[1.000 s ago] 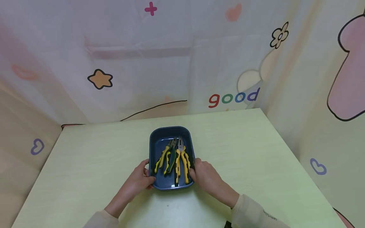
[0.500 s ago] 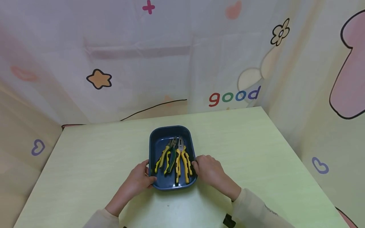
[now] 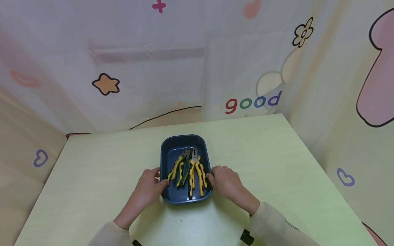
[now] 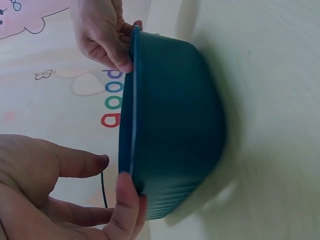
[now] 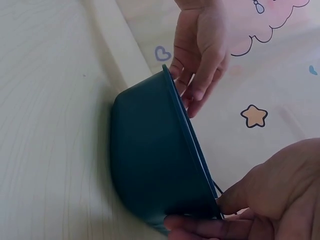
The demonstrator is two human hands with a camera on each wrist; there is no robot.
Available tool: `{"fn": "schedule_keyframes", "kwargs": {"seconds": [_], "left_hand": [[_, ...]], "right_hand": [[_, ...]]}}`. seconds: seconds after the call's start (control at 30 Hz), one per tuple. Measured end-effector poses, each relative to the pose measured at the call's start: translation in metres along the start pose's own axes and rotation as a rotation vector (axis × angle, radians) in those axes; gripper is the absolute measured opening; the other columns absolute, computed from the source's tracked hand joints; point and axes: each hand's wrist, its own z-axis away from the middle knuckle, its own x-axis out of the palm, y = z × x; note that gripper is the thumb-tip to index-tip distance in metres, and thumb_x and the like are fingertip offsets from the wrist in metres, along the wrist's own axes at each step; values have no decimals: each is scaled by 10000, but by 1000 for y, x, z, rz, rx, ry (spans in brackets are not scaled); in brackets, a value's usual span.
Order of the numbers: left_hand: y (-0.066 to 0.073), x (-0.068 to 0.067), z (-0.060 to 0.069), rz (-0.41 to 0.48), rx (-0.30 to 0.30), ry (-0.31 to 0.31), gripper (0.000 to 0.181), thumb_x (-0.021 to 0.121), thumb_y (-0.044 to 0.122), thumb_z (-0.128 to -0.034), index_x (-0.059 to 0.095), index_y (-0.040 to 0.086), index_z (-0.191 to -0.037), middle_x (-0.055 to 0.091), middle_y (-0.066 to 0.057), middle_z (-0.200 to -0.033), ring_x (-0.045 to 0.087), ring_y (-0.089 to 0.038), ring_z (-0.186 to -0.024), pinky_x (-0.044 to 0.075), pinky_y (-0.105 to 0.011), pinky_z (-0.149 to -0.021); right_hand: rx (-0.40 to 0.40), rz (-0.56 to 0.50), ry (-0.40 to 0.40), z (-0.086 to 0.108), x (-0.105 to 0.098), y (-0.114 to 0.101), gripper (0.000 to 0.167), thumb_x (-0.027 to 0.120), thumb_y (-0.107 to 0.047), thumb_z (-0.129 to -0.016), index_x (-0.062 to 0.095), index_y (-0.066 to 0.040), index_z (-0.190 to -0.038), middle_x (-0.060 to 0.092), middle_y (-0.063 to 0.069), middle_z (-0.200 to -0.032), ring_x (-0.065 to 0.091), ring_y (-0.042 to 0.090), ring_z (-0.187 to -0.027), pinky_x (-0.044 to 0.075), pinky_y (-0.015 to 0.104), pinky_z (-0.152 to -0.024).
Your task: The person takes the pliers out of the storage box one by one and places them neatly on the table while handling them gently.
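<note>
A dark blue tray (image 3: pixel 181 196) stands on the table with several pliers, among them a yellow-and-black pair (image 3: pixel 200 177) and a green-handled pair (image 3: pixel 185 172). At its left side is the left hand (image 3: pixel 147 188); in the left wrist view this hand's fingertips (image 4: pixel 127 197) touch the rim and outer wall (image 4: pixel 175 110), while its thumb stands off the rim. The right hand (image 3: pixel 227 182) pinches the right side near the front corner, thumb at the rim and fingers (image 5: pixel 200 227) against the outer wall in the right wrist view.
The pale green table (image 3: pixel 92 171) extends around the tray. A printed curtain (image 3: pixel 138 68) hangs behind it and at both sides. Small black pieces (image 3: pixel 247 237) show near the sleeves at the bottom edge.
The left hand has shifted slightly up along the tray's side, and its thumb has left the front-left corner. The right hand has moved slightly rightward. The tray has hardly moved.
</note>
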Motion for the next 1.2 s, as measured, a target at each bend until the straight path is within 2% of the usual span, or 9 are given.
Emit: {"fn": "schedule_keyframes", "kwargs": {"seconds": [0.1, 0.3, 0.4, 0.6, 0.73, 0.87, 0.93, 1.1, 1.2], "left_hand": [[4, -2, 0, -8, 26, 25, 549, 694, 129, -971, 507, -164, -1396, 560, -264, -1190, 597, -310, -979, 558, -391, -753], [16, -1, 2, -78, 44, 43, 561, 695, 165, -984, 512, -142, -1415, 554, -276, -1299, 565, -375, -1172, 534, -492, -946], [23, 1, 2, -100, 51, 45, 560, 702, 179, -987, 520, -120, -1425, 574, -263, -1319, 555, -384, -1228, 511, -515, -995], [35, 5, 1, -131, 48, 31, 565, 706, 199, -988, 524, -95, -1434, 600, -227, -1293, 589, -349, -1178, 543, -486, -952], [42, 7, 1, -163, 76, 29, 571, 707, 217, -985, 529, -86, -1434, 599, -230, -1318, 595, -347, -1183, 564, -496, -911], [47, 12, -3, -197, 103, 28, 581, 713, 236, -979, 534, -66, -1442, 599, -227, -1310, 608, -324, -1081, 599, -461, -775], [49, 15, -6, -220, 111, 26, 584, 718, 243, -974, 539, -59, -1441, 598, -227, -1312, 604, -316, -1060, 598, -460, -750], [53, 23, -13, -278, 128, 16, 576, 730, 245, -968, 557, -51, -1430, 603, -230, -1320, 602, -310, -1078, 588, -455, -809], [53, 27, -18, -302, 119, 0, 588, 734, 250, -969, 549, -57, -1435, 597, -236, -1315, 592, -315, -1078, 587, -456, -837]], "right_hand": [[2, -6, -7, 0, -1, 0, 357, 631, -163, -1025, 591, -91, -678, 481, -2, -581, 464, 141, -516, 349, 258, -479], [0, -16, -18, 0, -2, 0, 380, 635, -165, -1025, 580, -98, -655, 473, -8, -574, 458, 137, -511, 341, 255, -477], [4, -18, -18, 1, -2, 0, 374, 636, -165, -1023, 581, -99, -659, 474, -8, -578, 458, 137, -514, 340, 256, -478], [8, -18, -22, 1, -1, 2, 371, 632, -168, -1026, 584, -98, -664, 481, -5, -581, 459, 139, -516, 342, 259, -478], [4, -23, -24, 0, -1, 2, 379, 632, -172, -1027, 587, -100, -657, 493, -4, -574, 461, 137, -509, 346, 258, -472], [0, -29, -24, -1, -2, 2, 400, 634, -176, -1028, 590, -105, -637, 506, -7, -556, 467, 133, -493, 351, 256, -464], [-4, -31, -23, -1, -2, 3, 405, 634, -176, -1028, 593, -106, -632, 513, -8, -551, 473, 132, -489, 355, 256, -461], [-12, -43, -23, -1, -2, 3, 392, 634, -164, -1024, 620, -101, -636, 532, -12, -533, 501, 137, -479, 377, 259, -457], [-16, -44, -22, -1, -1, 4, 383, 633, -157, -1021, 633, -99, -642, 537, -16, -528, 510, 139, -478, 388, 262, -457]]}}
